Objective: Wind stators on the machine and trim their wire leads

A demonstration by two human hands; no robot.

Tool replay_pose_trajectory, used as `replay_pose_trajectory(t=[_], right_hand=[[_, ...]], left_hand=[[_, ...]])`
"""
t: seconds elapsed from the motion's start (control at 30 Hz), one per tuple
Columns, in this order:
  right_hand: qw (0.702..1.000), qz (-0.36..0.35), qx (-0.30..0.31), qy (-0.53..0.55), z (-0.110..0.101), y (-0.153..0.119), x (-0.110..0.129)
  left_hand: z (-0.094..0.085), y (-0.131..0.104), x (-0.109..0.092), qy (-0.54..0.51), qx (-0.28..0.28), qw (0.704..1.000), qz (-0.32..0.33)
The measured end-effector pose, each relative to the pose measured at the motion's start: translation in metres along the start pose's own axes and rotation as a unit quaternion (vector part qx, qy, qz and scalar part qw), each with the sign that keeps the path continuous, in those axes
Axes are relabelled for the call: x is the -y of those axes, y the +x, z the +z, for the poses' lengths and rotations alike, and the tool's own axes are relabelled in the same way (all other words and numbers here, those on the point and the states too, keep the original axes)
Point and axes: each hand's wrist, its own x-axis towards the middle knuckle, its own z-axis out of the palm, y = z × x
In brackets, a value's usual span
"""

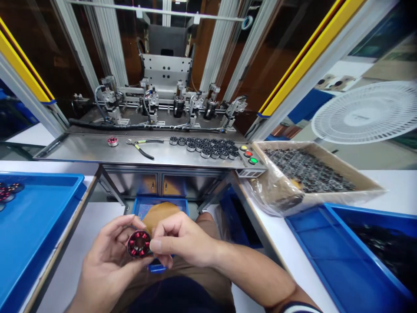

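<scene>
My left hand [106,256] holds a motor stator [133,244], a round dark ring with red wound coils, by its rim with the thumb below and the fingers behind. Its coil side faces me, above my lap. At the stator's right edge, my right hand [187,239] is closed in a pinch, thumb against the fingers. Whatever lies between those fingertips is hidden or too small to name. Just under the right fingers shows a small blue object [157,268] whose kind I cannot make out.
On the steel bench ledge lie another red-coiled stator [112,141], cutting pliers [143,147] and several dark stators [208,147]. Push buttons [248,154] sit at its right. Beyond are machine fixtures [178,104]. Beside me stand a parts box [325,198], blue trays [73,191] and a fan [365,114].
</scene>
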Motion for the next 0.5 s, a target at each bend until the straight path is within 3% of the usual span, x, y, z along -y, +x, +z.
replay_pose_trajectory(t=[0.17,0.33,0.4,0.5], right_hand=[[0.999,-0.034,0.029,-0.01,-0.003,-0.008,-0.013],[0.978,-0.153,-0.029,-0.139,0.001,-0.007,-0.022],[0.955,-0.215,-0.065,-0.193,0.003,-0.005,-0.026],[0.927,-0.269,-0.084,-0.248,0.002,-0.006,-0.03]], left_hand=[[0.001,0.001,-0.003,-0.052,-0.042,0.995,-0.07],[-0.002,0.005,0.005,-0.054,0.034,0.991,-0.114],[-0.001,0.005,0.009,-0.05,0.042,0.991,-0.116],[0.001,-0.001,0.015,0.007,-0.007,0.998,-0.064]])
